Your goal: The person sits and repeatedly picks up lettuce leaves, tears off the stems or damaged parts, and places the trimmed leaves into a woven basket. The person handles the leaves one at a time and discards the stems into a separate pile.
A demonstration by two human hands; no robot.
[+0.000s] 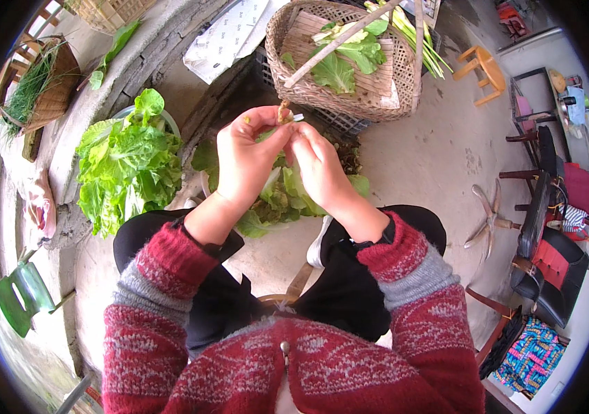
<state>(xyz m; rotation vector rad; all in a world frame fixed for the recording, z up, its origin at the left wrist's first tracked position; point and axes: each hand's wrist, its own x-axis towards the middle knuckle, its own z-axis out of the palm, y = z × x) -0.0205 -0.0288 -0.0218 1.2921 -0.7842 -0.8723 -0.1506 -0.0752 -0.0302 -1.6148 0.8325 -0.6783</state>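
Note:
My left hand (250,150) and my right hand (323,168) meet at the fingertips in the middle of the view. Between them they pinch the brownish root end of a leafy green vegetable (285,115); the rest of it is mostly hidden by the hands. Below and behind the hands lie loose green leaves (274,199) near the floor between the feet. A big heap of bright leafy greens (126,160) fills a basin at the left. Beyond the hands stands a woven basket with a handle (343,108), with several leaves on a brown sheet inside.
Long green stalks (424,41) lie at the basket's right side. A concrete step (134,67) runs along the left, with a second basket (59,88) on it. At the right are a small orange stool (481,72), a chair's star-shaped base (491,220) and a black chair (553,274).

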